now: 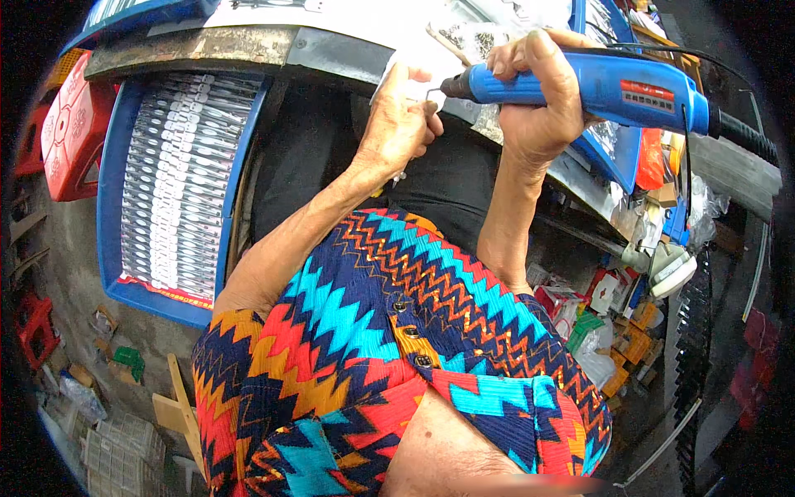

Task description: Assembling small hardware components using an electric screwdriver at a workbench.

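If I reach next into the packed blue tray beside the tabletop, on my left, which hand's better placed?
Probably your left hand: it is nearer that blue tray, though whether its fingers hold anything is unclear. Your right hand is wrapped around the blue handheld tool, farther off.

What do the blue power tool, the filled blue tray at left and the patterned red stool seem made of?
Blue power tool: probably rigid plastic, fairly glossy; the smooth casing looks moulded.
Blue tray: likely plastic, semi-gloss, judging by its thin, evenly coloured walls.
Patterned red stool: apparently moulded plastic, with a slight sheen.
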### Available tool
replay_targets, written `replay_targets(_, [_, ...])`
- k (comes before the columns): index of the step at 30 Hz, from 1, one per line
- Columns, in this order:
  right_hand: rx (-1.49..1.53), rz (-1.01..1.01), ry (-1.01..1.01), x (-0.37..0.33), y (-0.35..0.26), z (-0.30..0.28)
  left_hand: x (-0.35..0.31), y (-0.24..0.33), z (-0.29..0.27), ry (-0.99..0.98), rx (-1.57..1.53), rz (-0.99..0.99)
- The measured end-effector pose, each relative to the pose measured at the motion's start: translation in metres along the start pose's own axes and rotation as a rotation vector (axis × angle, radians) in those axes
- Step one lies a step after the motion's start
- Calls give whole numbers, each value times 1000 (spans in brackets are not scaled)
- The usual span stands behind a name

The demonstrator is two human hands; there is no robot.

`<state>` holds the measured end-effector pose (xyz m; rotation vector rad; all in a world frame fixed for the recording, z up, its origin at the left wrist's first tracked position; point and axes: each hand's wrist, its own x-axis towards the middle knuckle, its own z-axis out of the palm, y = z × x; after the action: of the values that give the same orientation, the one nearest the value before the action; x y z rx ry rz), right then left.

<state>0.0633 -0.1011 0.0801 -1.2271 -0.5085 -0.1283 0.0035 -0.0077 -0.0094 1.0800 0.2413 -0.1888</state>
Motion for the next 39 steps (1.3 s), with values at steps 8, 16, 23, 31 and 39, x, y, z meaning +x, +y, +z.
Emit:
replay_targets(8, [-75,-54,-52,4,7,5,-1,8,4,19,49,-26])
replay_targets(16, [-171,-178,-53,4,15,16,0,8,2,35,-2,-45])
replay_targets(23, [-301,-212,-93,-2,6,22,-2,6,5,32,-26,-26])
replay_targets(31, [-237,-40,109,-5,2,13,-2,7,4,38,-6,5])
replay_targets(39, [-285,-65,150,-9,-15,19,-3,8,-4,-61,-161,-45])
